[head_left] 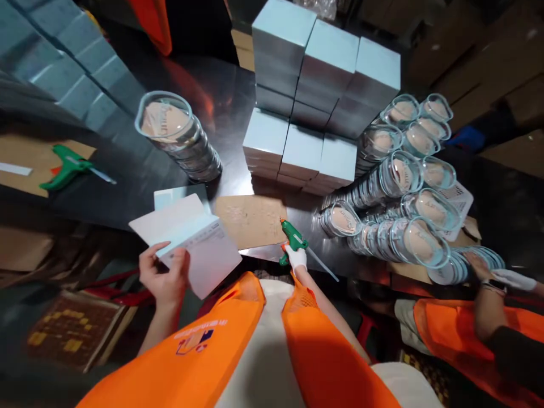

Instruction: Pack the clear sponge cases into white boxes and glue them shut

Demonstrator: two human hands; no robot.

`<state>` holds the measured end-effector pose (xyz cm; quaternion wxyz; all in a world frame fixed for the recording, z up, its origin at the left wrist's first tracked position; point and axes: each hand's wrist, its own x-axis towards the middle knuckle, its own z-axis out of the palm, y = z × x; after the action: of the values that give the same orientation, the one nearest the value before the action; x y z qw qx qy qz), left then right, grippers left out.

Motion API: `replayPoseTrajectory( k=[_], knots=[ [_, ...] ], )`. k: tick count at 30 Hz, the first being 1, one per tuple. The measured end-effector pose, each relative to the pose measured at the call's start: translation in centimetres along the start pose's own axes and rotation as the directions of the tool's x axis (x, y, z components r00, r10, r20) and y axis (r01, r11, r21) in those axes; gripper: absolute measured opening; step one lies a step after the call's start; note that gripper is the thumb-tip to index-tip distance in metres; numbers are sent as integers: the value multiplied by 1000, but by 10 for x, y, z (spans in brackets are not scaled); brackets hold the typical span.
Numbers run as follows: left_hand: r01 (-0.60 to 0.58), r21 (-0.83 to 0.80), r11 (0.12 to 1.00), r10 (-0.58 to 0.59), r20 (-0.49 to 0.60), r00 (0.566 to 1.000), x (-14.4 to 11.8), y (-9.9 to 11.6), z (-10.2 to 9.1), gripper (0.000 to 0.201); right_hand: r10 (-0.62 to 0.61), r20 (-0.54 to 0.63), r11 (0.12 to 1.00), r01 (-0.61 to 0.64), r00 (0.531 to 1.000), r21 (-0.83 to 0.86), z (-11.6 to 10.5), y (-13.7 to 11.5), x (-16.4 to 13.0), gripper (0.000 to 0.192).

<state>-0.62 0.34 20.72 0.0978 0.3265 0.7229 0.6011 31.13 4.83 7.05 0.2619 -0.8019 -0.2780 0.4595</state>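
My left hand (165, 271) is closed on the lower edge of a folded white card (215, 255), thumb in front and fingers behind. The card stands partly unfolded, with small print on its right panel. Behind it, a pale blue sheet or box (170, 196) lies on the table. My right hand (296, 256), in a white glove, grips the handle of a green hot glue gun (294, 235). A glue stick pokes out of its back end, and its orange nozzle points up and left over a piece of brown cardboard (250, 221).
White boxes (300, 150) are stacked ahead. Stacks of clear round containers (399, 181) stand on the right, one more stack (182, 136) at left. A second green glue gun (70, 167) lies far left. A co-worker's hands (480, 266) handle discs at the far right.
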Motion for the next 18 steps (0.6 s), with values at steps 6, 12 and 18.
replayPoseTrajectory(
  k=[6,12,18],
  knots=[
    [84,-47,995,-82,35,996,-18,-7,15,45,152,87,975,-164,985,152,22,-1,16,28],
    [177,-96,980,-162,146,976,-27,-4,30,38,-57,134,914,-2,989,406,-28,1,-16,38],
    [163,-158,974,-86,409,909,-43,33,56,32,-319,378,877,120,869,465,-80,-34,-74,60]
  ],
)
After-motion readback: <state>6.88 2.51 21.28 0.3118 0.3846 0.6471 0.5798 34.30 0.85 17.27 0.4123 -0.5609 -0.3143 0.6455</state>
